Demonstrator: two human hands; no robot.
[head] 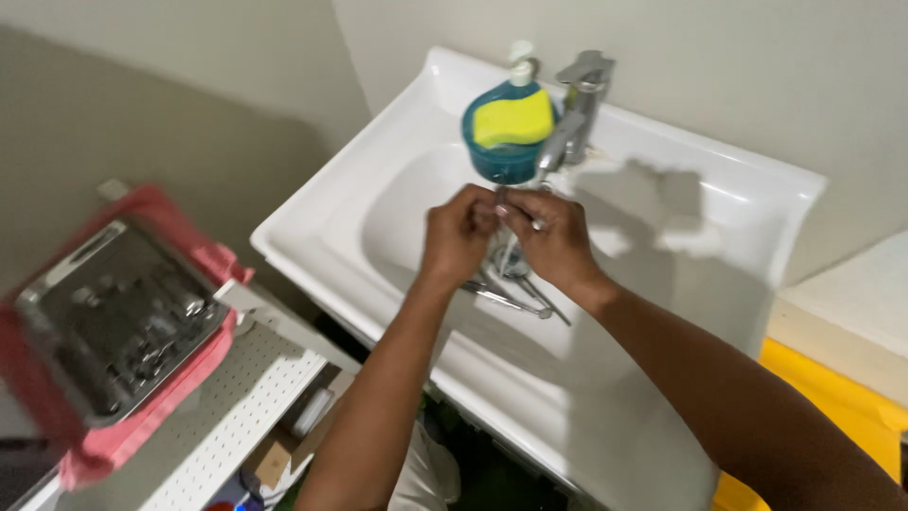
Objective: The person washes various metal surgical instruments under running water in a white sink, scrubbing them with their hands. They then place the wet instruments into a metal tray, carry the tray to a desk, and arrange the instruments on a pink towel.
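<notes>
White sink [312,203] set in a corner, grey walls behind. Blue round dispenser [501,156] with white pump sits at the basin's back edge, yellow sponge [515,118] resting on top of it. Chrome faucet [577,114] just beside it, to the right. Left of the sink, a perforated white shelf [255,388] carries a metal tray [118,312] of small metal instruments on a pink cloth [142,421]; tray is blurred, contents hard to make out. Yellow object [832,397] at right below the sink edge.

Both hands meet over the basin under the spout. Left hand [459,237] and right hand [553,237] are touching at the fingertips, both closed around a thin metal instrument [515,255], which is mostly hidden by the fingers; possibly a water stream runs past it. More slim shiny metal instruments [515,298] lie in the basin bottom, just below the hands, long handles pointing right and down. Forearms block the sink's front rim.
</notes>
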